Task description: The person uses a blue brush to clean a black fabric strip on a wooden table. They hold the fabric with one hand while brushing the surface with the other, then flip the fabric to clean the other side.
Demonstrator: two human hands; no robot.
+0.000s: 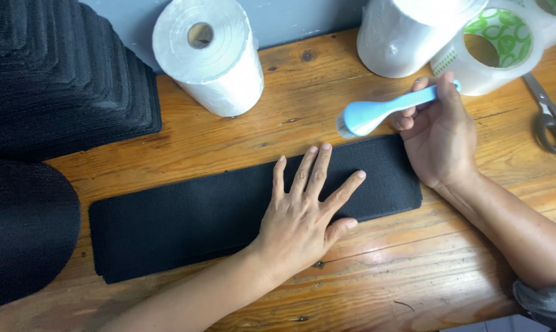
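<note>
On the wooden desk [376, 270], the long black felt-like fabric strip [186, 218] lies flat, running left to right just in front of me. My left hand [305, 215] is released, palm down, fingers spread, pressing on the strip's right half. My right hand [441, 132] is clenched round the handle of the small light-blue plastic brush [367, 114], bristle end pointing left, held just above the strip's far right edge.

Risks, as I judge them:
- Only one hand pins the strip. The left half is free, so a brush stroke toward that end could bunch or skew it.
- Brush head sits close to my left fingertips; a short stroke could clip them.
- White roll of plastic film [210, 55] stands near the strip's far edge; an elbow swing could knock it over.
- Scissors [552, 120] lie near my right wrist, beside the clear tape roll with the green core [490, 46].

Hard to see:
- Bristles are blurred; can't tell if they touch the fabric.
- Strip may be several layers, probably stacked, edge too dark to count.
- Stack of black pieces [56, 74] top left is cut off by the frame, as is the dark rounded item below it.
- Second white roll [407, 34] is cropped at the top.
</note>
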